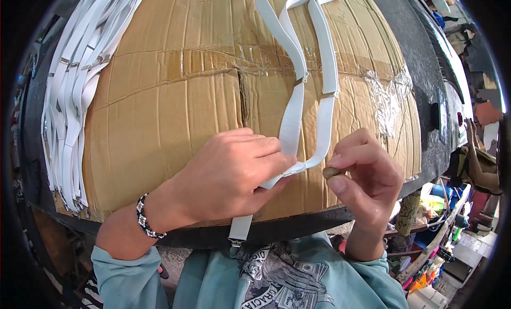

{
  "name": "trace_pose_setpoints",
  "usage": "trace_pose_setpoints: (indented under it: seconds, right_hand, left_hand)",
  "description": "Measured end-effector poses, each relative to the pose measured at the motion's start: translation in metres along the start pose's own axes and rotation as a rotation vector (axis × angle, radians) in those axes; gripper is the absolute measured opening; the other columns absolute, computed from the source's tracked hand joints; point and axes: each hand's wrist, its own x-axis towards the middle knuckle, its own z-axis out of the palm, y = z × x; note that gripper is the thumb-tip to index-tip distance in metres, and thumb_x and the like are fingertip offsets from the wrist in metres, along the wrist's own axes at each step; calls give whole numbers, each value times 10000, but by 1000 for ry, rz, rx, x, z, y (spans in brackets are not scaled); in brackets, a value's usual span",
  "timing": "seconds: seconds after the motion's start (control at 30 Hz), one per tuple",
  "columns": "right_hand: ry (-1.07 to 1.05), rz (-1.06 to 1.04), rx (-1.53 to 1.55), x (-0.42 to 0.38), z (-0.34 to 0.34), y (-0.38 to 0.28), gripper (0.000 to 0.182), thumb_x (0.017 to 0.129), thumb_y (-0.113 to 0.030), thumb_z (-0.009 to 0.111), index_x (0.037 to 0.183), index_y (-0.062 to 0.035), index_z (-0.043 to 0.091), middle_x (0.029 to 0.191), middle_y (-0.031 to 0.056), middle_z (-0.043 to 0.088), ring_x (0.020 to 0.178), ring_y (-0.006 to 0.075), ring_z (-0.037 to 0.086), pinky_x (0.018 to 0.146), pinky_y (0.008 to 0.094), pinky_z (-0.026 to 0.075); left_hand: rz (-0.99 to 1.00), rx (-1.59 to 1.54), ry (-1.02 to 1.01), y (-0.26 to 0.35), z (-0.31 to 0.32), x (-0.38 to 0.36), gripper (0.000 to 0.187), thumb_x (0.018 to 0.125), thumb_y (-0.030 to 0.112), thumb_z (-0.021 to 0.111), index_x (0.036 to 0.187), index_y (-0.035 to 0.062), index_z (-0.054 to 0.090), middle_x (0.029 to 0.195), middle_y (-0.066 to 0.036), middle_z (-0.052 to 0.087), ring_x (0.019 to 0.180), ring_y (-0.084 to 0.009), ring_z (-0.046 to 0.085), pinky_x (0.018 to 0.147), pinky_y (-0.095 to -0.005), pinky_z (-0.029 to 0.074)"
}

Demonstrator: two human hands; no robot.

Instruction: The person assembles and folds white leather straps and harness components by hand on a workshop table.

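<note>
White elastic suspenders point(290, 127) with metal adjuster slides lie over the cardboard in front of me. My left hand point(239, 173), with a beaded bracelet on its wrist, is closed on the suspenders where the straps meet. A short strap end with a metal clip point(236, 241) hangs below that hand, past the table edge. Just right of the straps, my right hand point(367, 176) pinches a small brownish lump point(332, 172) between thumb and fingers. What the lump is made of I cannot make out.
A thick bundle of similar white suspenders point(74, 96) lies at the left. Flattened cardboard point(175, 133) with tape covers the dark table point(426, 96). At the lower right stands a cluttered shelf point(431, 245). Part of another person's arm point(476, 162) shows at the far right.
</note>
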Motion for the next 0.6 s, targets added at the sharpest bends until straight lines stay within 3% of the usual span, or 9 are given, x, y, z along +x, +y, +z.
trace_pose_setpoints:
  seconds: [0.17,0.3,0.43,0.6]
  right_hand:
    - [-117,-174,-395,11,9,-12,216,755,64,776,956,1,729,936,107,640,755,218,661,645,308,530]
    - [-144,-383,-466,18,25,-5,294,678,94,791,947,-10,732,861,118,678,708,207,668,598,295,517]
    - [-163,-366,-550,15,27,-5,317,651,106,783,939,-15,730,847,118,669,703,223,676,599,313,532]
    - [-209,-264,-620,11,6,-6,293,698,64,762,965,-15,670,891,106,614,723,264,654,609,369,541]
  left_hand:
    - [15,31,9,1,1,-1,382,748,57,811,1119,34,725,817,-78,590,704,-271,597,642,-379,471]
    - [19,-28,-5,0,1,-1,389,718,36,810,1092,18,707,844,-92,588,743,-284,604,660,-386,482]
    - [27,-55,-2,-2,2,-2,374,719,24,804,1077,6,696,841,-99,582,749,-291,597,662,-390,484]
    - [6,-33,-19,3,1,-1,347,736,11,790,1070,1,695,837,-100,582,743,-294,595,661,-392,482]
